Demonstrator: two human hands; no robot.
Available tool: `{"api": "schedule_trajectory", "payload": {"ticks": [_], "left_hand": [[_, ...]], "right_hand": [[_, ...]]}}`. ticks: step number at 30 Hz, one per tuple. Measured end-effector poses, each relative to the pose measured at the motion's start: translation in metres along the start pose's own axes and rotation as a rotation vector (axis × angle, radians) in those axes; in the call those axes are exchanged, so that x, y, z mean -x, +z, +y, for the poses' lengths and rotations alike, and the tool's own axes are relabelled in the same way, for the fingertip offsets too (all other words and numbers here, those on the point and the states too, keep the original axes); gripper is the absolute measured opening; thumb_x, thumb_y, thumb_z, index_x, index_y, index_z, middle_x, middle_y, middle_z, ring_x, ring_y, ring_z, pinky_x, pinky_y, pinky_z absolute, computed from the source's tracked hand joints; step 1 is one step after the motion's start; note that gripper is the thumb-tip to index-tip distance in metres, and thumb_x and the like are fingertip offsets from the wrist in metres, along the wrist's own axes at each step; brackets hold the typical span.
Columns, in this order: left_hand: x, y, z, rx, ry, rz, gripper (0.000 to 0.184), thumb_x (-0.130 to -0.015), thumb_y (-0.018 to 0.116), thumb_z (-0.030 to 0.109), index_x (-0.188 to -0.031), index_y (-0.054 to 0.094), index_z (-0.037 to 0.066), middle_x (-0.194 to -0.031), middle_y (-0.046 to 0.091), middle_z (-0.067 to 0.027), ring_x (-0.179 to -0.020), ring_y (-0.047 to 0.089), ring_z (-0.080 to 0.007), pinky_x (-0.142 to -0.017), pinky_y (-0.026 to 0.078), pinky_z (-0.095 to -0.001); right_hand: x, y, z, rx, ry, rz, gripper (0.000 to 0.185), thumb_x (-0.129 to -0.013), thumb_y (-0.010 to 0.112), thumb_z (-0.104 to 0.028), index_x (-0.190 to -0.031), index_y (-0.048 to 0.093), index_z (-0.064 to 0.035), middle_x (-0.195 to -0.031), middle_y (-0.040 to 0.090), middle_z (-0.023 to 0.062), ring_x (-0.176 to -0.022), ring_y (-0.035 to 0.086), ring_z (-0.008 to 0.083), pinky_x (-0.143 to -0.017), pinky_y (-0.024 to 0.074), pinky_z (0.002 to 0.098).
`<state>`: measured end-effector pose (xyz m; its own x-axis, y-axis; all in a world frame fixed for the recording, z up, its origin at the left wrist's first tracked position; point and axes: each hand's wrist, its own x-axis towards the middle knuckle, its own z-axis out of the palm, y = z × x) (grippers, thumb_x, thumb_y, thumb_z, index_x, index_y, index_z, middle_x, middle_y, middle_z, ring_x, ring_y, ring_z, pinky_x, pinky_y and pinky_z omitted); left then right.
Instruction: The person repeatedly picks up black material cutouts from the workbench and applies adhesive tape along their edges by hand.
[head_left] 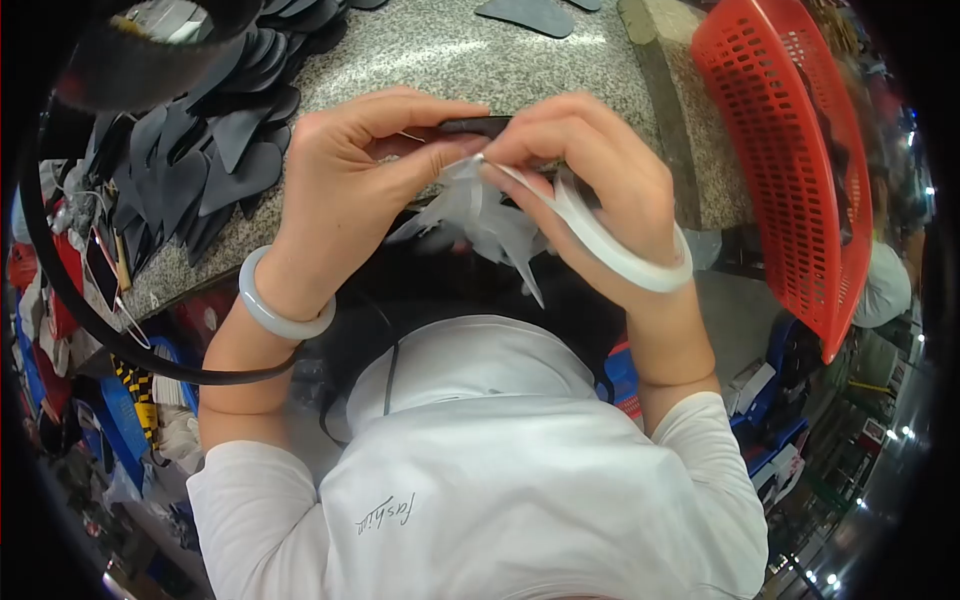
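Observation:
My left hand (350, 175) pinches a dark flat piece (476, 125) between thumb and fingers, above the front edge of the stone-topped table. Close against it, my right hand (600, 155) is closed, its fingertips gripping a narrow white strip (515, 178). That strip runs back to a white ring, apparently a tape roll (640, 268), looped around the right hand. Crumpled translucent strips (490, 225) dangle below the fingertips. Part of the dark piece is hidden by the fingers. A pale bangle (285, 312) circles the left wrist.
Many dark, shaped flat pieces (240, 175) lie heaped on the speckled table (400, 60) at left, another piece (525, 14) at the back. A red perforated basket (785, 150) stands at right. A black curved cable or tube (90, 315) arcs across the left side.

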<state>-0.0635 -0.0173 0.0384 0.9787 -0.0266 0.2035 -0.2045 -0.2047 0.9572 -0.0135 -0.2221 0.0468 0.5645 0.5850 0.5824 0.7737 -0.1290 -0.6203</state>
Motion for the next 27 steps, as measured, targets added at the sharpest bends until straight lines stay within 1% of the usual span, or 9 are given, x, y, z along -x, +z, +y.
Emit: {"api": "schedule_trajectory", "payload": {"ticks": [7, 10, 12, 14, 16, 17, 21, 24, 27], "left_hand": [[0.01, -0.004, 0.005, -0.344, 0.223, 0.039, 0.035, -0.074, 0.071, -0.011, -0.106, 0.078, 0.003, -0.092, 0.073, -0.0077, -0.075, 0.07, -0.0161, -0.067, 0.057, -0.0253], [0.011, -0.006, 0.006, -0.446, 0.274, -0.012, 0.039, -0.075, 0.067, -0.014, -0.109, 0.076, 0.002, -0.094, 0.073, -0.0084, -0.079, 0.068, -0.0155, -0.07, 0.055, -0.0251], [0.015, -0.002, 0.006, -0.513, 0.311, -0.066, 0.039, -0.079, 0.063, -0.017, -0.112, 0.076, 0.001, -0.096, 0.073, -0.0086, -0.084, 0.066, -0.0136, -0.074, 0.053, -0.0246], [0.015, 0.006, 0.002, -0.053, 0.1, -0.012, 0.03, -0.084, 0.067, -0.008, -0.111, 0.076, 0.001, -0.09, 0.073, -0.0056, -0.084, 0.068, -0.0114, -0.073, 0.055, -0.025], [0.016, 0.001, 0.007, 0.179, -0.097, -0.047, 0.023, -0.089, 0.068, -0.002, -0.111, 0.076, -0.001, -0.093, 0.074, -0.0049, -0.086, 0.068, -0.0102, -0.074, 0.055, -0.0245], [0.015, -0.002, 0.01, 0.408, -0.295, -0.079, 0.02, -0.093, 0.069, 0.005, -0.11, 0.076, -0.002, -0.095, 0.074, -0.0042, -0.087, 0.067, -0.0089, -0.075, 0.054, -0.0241], [0.009, -0.017, 0.006, 0.49, -0.507, -0.205, 0.026, -0.093, 0.074, 0.022, -0.108, 0.076, 0.0, -0.096, 0.075, -0.0047, -0.088, 0.069, -0.0084, -0.076, 0.054, -0.0206], [0.006, -0.021, 0.004, 0.512, -0.522, -0.263, 0.024, -0.093, 0.075, 0.022, -0.105, 0.077, 0.0, -0.095, 0.075, -0.0046, -0.086, 0.069, -0.0086, -0.076, 0.055, -0.0215], [0.003, -0.021, 0.008, 0.522, -0.56, -0.273, 0.022, -0.092, 0.075, 0.02, -0.101, 0.077, 0.0, -0.094, 0.075, -0.0053, -0.084, 0.07, -0.0092, -0.076, 0.056, -0.0219]], "right_hand": [[-0.005, 0.011, -0.001, 0.165, -0.088, 0.065, 0.027, -0.075, 0.084, 0.003, -0.099, 0.073, -0.0023, -0.1, 0.066, 0.009, -0.074, 0.065, 0.0153, -0.063, 0.0522, 0.0255], [-0.01, 0.008, -0.015, 0.256, 0.095, 0.092, 0.031, -0.073, 0.087, 0.0, -0.101, 0.075, -0.0039, -0.113, 0.062, 0.0084, -0.074, 0.064, 0.013, -0.064, 0.0526, 0.0249], [-0.014, 0.005, -0.015, 0.049, 0.312, 0.363, 0.032, -0.071, 0.089, -0.002, -0.101, 0.076, -0.005, -0.124, 0.057, 0.0094, -0.074, 0.062, 0.0113, -0.064, 0.0524, 0.024], [-0.005, 0.006, -0.008, 0.063, 0.293, 0.373, 0.036, -0.07, 0.09, -0.002, -0.103, 0.075, -0.0052, -0.112, 0.062, 0.0096, -0.077, 0.063, 0.0129, -0.064, 0.0512, 0.0245], [0.011, 0.003, 0.007, 0.292, -0.243, 0.077, 0.04, -0.069, 0.088, 0.002, -0.105, 0.073, -0.0054, -0.098, 0.064, 0.0082, -0.075, 0.062, 0.0161, -0.063, 0.0502, 0.0256], [0.015, 0.006, 0.007, 0.284, -0.282, 0.108, 0.042, -0.068, 0.086, 0.005, -0.106, 0.072, -0.0062, -0.088, 0.064, 0.006, -0.074, 0.061, 0.0185, -0.063, 0.0496, 0.0267], [0.019, 0.004, 0.01, 0.249, -0.342, 0.074, 0.039, -0.07, 0.083, 0.006, -0.105, 0.072, -0.006, -0.091, 0.062, 0.0042, -0.071, 0.06, 0.0163, -0.062, 0.0475, 0.028], [0.021, 0.012, 0.014, 0.223, -0.368, 0.149, 0.033, -0.064, 0.077, -0.011, -0.096, 0.076, -0.0091, -0.087, 0.065, 0.0003, -0.065, 0.059, 0.012, -0.058, 0.044, 0.0254], [0.031, 0.016, 0.014, 0.164, -0.273, 0.134, 0.031, -0.064, 0.077, -0.011, -0.095, 0.076, -0.009, -0.087, 0.065, 0.0002, -0.065, 0.059, 0.0115, -0.058, 0.0444, 0.0247]]}}
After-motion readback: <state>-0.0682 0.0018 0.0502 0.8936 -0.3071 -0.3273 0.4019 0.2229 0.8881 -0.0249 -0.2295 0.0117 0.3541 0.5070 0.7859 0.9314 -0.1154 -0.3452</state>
